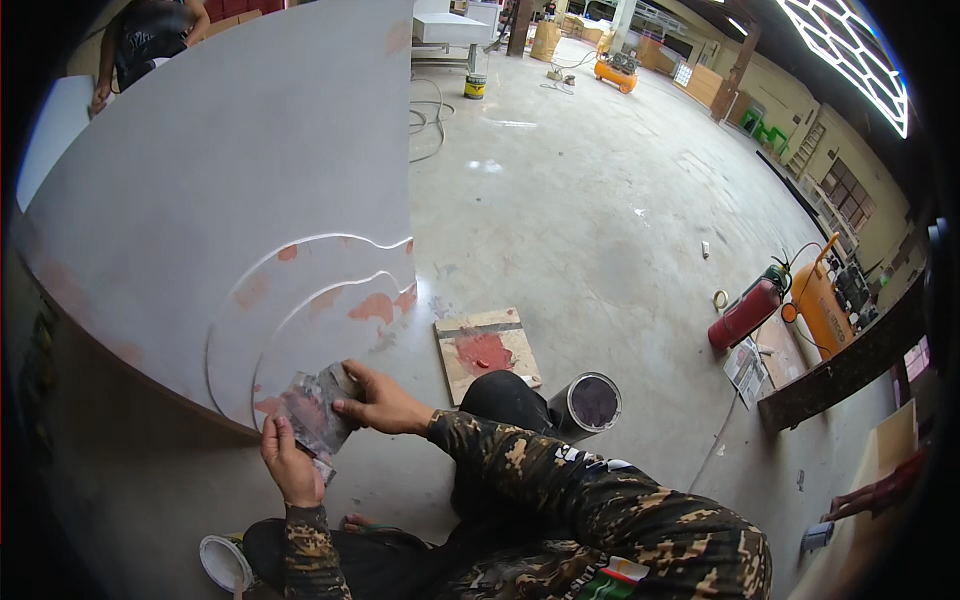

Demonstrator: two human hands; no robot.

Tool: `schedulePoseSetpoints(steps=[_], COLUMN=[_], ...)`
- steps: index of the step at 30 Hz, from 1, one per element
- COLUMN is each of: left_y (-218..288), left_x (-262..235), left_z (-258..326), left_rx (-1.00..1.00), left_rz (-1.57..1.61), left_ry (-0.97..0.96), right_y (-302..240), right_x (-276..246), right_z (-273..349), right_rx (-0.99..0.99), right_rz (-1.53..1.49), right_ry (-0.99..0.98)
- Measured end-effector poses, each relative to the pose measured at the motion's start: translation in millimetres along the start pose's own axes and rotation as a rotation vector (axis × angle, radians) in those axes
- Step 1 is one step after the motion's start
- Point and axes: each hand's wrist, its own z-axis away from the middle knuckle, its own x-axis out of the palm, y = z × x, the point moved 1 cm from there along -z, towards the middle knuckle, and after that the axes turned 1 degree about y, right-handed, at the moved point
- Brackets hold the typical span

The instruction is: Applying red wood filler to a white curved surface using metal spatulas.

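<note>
Both hands meet low and left of centre in the head view, clamped on one pair of tools. Left hand (290, 462) comes up from the near edge and grips the lower end of a flat metal scraper blade (312, 412); fingers are curled around it, thumb on top. Right hand (380, 402) reaches in from the right, forearm in a camouflage sleeve (560, 480), fingers closed on what looks like a second, smaller putty knife (345, 380) laid across the upper edge of the blade. Cannot tell exactly where one tool ends and the other begins; the two overlap.

Blade is smeared with reddish filler. Its long axis runs from near-left to far-right, tilted, roughly in line with the left forearm.

Large pale grey panel (240, 180) lies directly far of the hands and to the left, its near edge just beyond the blade tip. Curved grooves in the panel carry patches of the same reddish filler (372, 306), far and slightly right of the hands. Right hand is the nearer one to these patches.

Right of the hands, on the concrete floor (600, 230): a small wooden board (500, 350) with a red filler blob, touching the person's dark knee; an open can (592, 400) just beside it. A white lid (224, 562) sits near-left by the left elbow.

Another person stands at the far-left corner of the panel, well apart.
</note>
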Motion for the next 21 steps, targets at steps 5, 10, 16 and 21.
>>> schedulePoseSetpoints(steps=[5,10,16,21], left_y=[22,27,13,-3], left_x=[2,-9,18,19], left_z=[0,-5,6,8], left_rx=[0.000,-0.100,-0.229,-0.248], left_rz=[0.016,0.075,0.026,-0.031], left_ry=[0.231,0.222,0.051,-0.018], right_y=[32,14,1,4], right_x=[-26,-28,-3,4], right_z=[-16,-7,4,6], right_rx=[-0.062,-0.023,-0.081,-0.278], right_rz=[-0.019,-0.341,-0.322,0.071], right_ry=[0.262,0.417,0.251,0.237])
